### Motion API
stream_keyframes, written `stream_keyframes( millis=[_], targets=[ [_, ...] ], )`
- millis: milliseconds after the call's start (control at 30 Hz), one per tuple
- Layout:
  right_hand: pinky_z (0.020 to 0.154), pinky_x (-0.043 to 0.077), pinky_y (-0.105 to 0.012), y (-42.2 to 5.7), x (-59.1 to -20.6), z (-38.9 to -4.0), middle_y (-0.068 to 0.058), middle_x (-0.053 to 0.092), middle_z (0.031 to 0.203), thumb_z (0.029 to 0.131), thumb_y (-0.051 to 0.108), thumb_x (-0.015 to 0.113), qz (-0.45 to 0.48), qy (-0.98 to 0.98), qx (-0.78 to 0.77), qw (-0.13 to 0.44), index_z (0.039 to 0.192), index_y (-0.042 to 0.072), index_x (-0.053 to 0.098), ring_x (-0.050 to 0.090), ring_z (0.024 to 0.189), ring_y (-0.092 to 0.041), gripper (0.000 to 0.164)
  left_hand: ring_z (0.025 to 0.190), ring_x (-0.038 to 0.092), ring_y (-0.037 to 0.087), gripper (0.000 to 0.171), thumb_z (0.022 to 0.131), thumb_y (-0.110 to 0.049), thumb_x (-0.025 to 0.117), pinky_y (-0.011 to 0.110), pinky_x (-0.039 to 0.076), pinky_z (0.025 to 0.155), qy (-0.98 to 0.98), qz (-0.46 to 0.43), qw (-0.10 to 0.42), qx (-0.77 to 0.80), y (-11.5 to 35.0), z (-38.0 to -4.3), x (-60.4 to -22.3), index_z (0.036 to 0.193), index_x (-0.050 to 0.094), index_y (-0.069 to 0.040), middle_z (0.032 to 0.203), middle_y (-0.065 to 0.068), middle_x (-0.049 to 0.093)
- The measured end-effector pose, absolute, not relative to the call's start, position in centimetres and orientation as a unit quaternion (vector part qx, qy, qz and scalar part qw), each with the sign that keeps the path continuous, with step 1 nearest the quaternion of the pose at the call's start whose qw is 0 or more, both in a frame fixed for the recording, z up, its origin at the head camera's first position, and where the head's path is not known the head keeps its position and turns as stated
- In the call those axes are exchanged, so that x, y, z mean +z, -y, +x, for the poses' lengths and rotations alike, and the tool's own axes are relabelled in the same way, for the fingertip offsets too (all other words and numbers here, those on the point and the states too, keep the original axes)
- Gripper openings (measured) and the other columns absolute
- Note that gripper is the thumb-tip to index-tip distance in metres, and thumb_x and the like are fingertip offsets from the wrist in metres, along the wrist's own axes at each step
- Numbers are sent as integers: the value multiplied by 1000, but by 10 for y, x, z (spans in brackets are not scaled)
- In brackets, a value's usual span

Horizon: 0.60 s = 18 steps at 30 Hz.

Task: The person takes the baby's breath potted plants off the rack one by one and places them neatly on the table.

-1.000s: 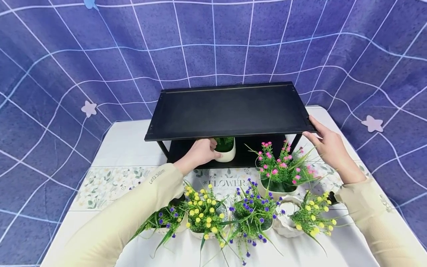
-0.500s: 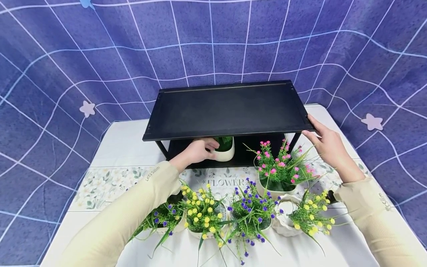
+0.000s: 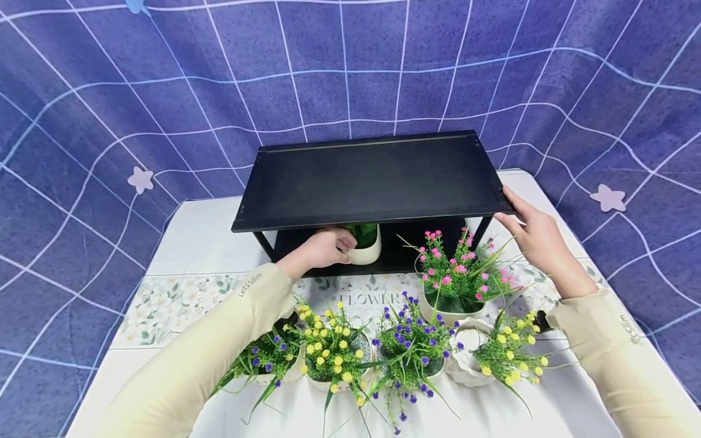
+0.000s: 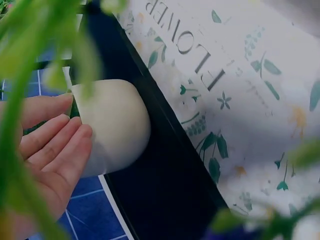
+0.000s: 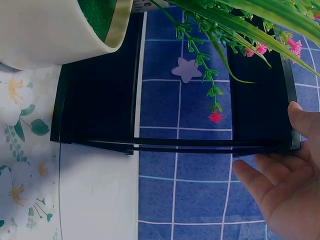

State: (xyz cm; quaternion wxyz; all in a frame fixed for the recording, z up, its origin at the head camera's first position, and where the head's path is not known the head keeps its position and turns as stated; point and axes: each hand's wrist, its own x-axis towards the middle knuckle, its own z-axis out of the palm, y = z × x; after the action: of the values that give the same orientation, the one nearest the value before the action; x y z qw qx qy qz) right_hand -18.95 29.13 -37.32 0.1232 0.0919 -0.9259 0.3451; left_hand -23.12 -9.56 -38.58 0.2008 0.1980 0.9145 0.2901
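Observation:
My left hand (image 3: 325, 248) reaches under the top board of a black two-tier shelf (image 3: 367, 179). Its fingers lie loosely against the side of a cream plant pot (image 3: 366, 254) with green foliage, which stands on the lower board. In the left wrist view, the fingertips touch the pot's rim and are not wrapped around it. The top board hides part of the foliage. At the shelf's front right corner, my right hand (image 3: 542, 237) grips the top board's edge; the right wrist view shows thumb and fingers on either side of that edge.
A pink-flowered pot (image 3: 451, 267) stands just before the shelf's right side. Along the front sit potted yellow flowers (image 3: 334, 353), purple flowers (image 3: 413, 340) and a crinkled white pot (image 3: 468, 359) with yellow flowers. A floral runner (image 3: 181, 304) crosses the white table. Blue curtain hangs behind.
My left hand has loosened from the pot's rim, its fingers opening and drawing slightly left. The right hand stays on the shelf corner. The whole view has shifted slightly.

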Motion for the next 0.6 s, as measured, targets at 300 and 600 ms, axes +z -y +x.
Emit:
stream_keyframes(
  millis=[300, 600],
  targets=[
    [95, 41, -62, -291, -373, -190, -35, 48, 135, 100, 24, 53, 94, 926, 344, 123, 151, 8, 33, 53, 117, -53, 57, 111, 63, 32, 41, 85, -2, 67, 37, 52, 96, -919, 187, 213, 275, 100, -232, -383, 125, 60, 6, 122, 22, 63],
    [95, 41, -62, -290, -374, -189, -34, 49, 134, 100, 24, 54, 96, 925, 344, 131, 151, 9, 33, 53, 117, -53, 57, 113, 63, 29, 39, 86, -7, 68, 36, 53, 96, -924, 181, 230, 245, 99, -234, -385, 124, 63, 3, 124, 17, 65]
  ],
)
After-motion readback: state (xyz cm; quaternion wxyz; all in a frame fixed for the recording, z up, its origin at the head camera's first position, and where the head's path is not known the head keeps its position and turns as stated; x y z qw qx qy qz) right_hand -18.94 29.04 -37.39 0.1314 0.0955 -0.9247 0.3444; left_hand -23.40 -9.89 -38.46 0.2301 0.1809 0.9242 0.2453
